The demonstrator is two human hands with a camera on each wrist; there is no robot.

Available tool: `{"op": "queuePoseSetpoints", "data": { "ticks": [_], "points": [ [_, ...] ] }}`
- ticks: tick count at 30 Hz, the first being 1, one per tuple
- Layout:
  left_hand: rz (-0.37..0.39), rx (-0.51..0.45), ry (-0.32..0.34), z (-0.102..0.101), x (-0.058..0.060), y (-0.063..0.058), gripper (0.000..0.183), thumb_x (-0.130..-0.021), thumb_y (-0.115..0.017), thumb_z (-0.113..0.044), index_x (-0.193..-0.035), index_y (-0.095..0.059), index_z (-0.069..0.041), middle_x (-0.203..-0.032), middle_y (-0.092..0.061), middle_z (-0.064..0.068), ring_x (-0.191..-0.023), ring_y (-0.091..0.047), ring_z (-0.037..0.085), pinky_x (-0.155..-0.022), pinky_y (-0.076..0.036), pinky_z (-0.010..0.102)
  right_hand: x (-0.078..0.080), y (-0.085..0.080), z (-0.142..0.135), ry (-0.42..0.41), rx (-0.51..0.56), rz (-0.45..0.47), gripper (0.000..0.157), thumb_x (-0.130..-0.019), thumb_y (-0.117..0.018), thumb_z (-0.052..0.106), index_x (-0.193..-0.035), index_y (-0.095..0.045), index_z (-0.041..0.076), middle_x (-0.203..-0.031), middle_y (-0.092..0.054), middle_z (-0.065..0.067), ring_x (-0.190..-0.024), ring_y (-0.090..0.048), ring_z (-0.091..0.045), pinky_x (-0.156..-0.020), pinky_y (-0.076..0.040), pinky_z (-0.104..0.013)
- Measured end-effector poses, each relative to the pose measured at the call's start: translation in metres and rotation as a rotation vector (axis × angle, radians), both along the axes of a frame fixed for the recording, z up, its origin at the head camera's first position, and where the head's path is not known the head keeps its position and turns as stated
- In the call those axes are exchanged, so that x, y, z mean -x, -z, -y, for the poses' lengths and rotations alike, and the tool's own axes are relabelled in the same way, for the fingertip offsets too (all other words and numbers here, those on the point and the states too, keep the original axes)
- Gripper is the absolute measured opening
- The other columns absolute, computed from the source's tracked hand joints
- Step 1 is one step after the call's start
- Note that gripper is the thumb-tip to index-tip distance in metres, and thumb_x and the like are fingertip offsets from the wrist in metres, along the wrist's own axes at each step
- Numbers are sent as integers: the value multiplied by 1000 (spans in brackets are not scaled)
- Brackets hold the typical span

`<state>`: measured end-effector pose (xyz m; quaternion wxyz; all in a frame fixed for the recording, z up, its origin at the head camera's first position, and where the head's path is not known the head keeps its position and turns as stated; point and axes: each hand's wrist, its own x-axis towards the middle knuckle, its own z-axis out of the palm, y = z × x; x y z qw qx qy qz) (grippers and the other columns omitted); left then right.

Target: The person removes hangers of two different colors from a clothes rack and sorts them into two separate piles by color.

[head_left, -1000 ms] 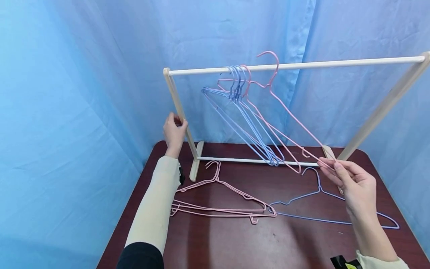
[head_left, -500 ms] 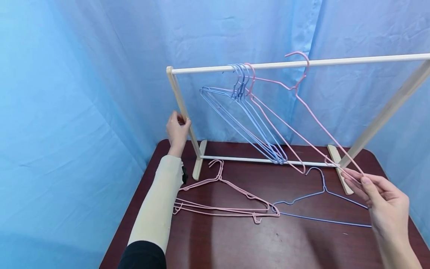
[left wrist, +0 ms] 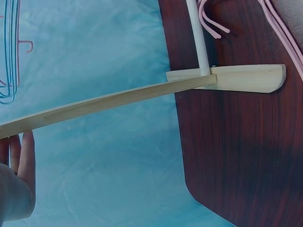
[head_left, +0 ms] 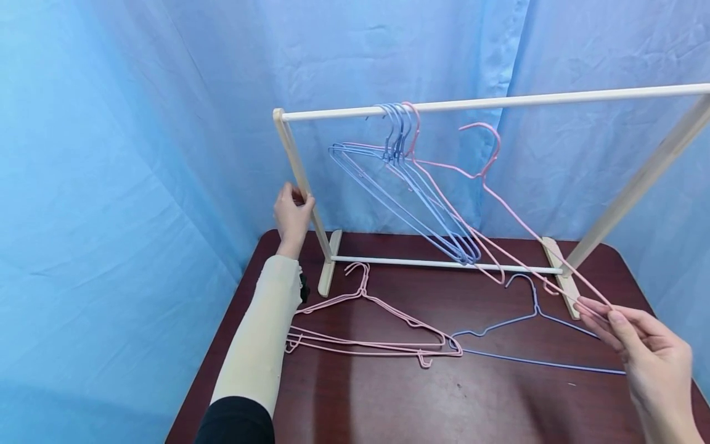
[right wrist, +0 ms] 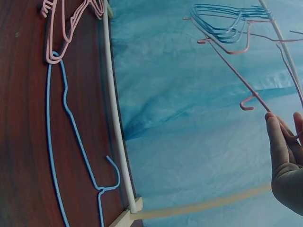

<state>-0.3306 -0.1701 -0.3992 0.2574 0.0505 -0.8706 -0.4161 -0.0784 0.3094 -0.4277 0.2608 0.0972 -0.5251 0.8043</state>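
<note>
My right hand [head_left: 649, 345] pinches the lower right corner of a pink wire hanger [head_left: 499, 143] between thumb and fingers. That hanger slants up to the left, its hook lying just below the white rail [head_left: 577, 97] in the head view. My left hand [head_left: 292, 213] grips the left wooden post [head_left: 294, 157] of the rack, and in the left wrist view its fingers [left wrist: 27, 158] reach up to the post's edge. Several blue hangers [head_left: 400, 132] hang bunched on the rail, with a pink hanger [head_left: 418, 126] at their right side.
On the dark red table [head_left: 399, 407] lie several pink hangers [head_left: 363, 287] at centre left and a blue hanger [head_left: 536, 302] to the right, partly behind my right hand. The rack's lower bar [head_left: 421, 263] runs near the table's back edge. Blue curtains [head_left: 138, 185] surround it.
The held pink hanger first moved right with my right hand, then came down, its hook dropping from rail height to below the rail. My left hand has stayed on the post.
</note>
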Motion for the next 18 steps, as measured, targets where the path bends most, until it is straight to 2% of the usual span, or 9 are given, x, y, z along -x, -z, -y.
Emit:
{"op": "queuePoseSetpoints", "data": {
  "ticks": [1, 6, 7, 8, 12, 18],
  "points": [
    [1, 1, -1, 0, 0, 0, 18, -96, -60, -22, -98, -54, -5, -105, -62, 16, -96, -66, 31, -84, -55, 46, 0, 1, -1, 26, -2, 26, 22, -96, -42, -18, -109, -54, -30, -102, -75, -25, -90, -75, -30, -71, -59, -28],
    [-8, 2, -1, 0, 2, 1, 17, -95, -60, -21, -97, -54, -6, -104, -63, 16, -95, -66, 31, -84, -55, 45, -2, 8, -4, 41, -27, 63, 22, -96, -44, -17, -110, -58, -27, -103, -75, -21, -89, -76, -26, -66, -59, -23],
    [-11, 4, -2, 1, 2, 1, 17, -95, -60, -21, -97, -54, -6, -104, -63, 16, -95, -66, 31, -84, -55, 45, -2, 9, -5, 47, -46, 74, 22, -96, -44, -17, -110, -57, -27, -103, -76, -20, -90, -76, -26, -67, -59, -23],
    [-14, 4, -3, 1, 2, 1, 17, -95, -60, -21, -97, -54, -6, -104, -63, 16, -95, -66, 31, -83, -55, 45, -3, 10, -6, 27, -59, 77, 23, -96, -43, -17, -112, -56, -28, -105, -75, -21, -92, -76, -27, -75, -59, -30],
    [-17, 6, -3, 1, 3, 1, 17, -95, -60, -21, -97, -54, -5, -104, -63, 16, -94, -66, 31, -83, -55, 45, -5, 14, -9, -2, -134, 125, 25, -98, -42, -14, -116, -52, -29, -106, -76, -18, -95, -75, -25, -81, -58, -33],
    [-19, -2, 2, 1, 2, 2, 18, -95, -61, -22, -97, -54, -5, -103, -63, 16, -94, -66, 31, -82, -55, 45, -3, 22, -9, -47, -107, 71, 26, -97, -39, -17, -115, -52, -30, -107, -76, -19, -95, -75, -27, -79, -58, -34]
  ]
}}
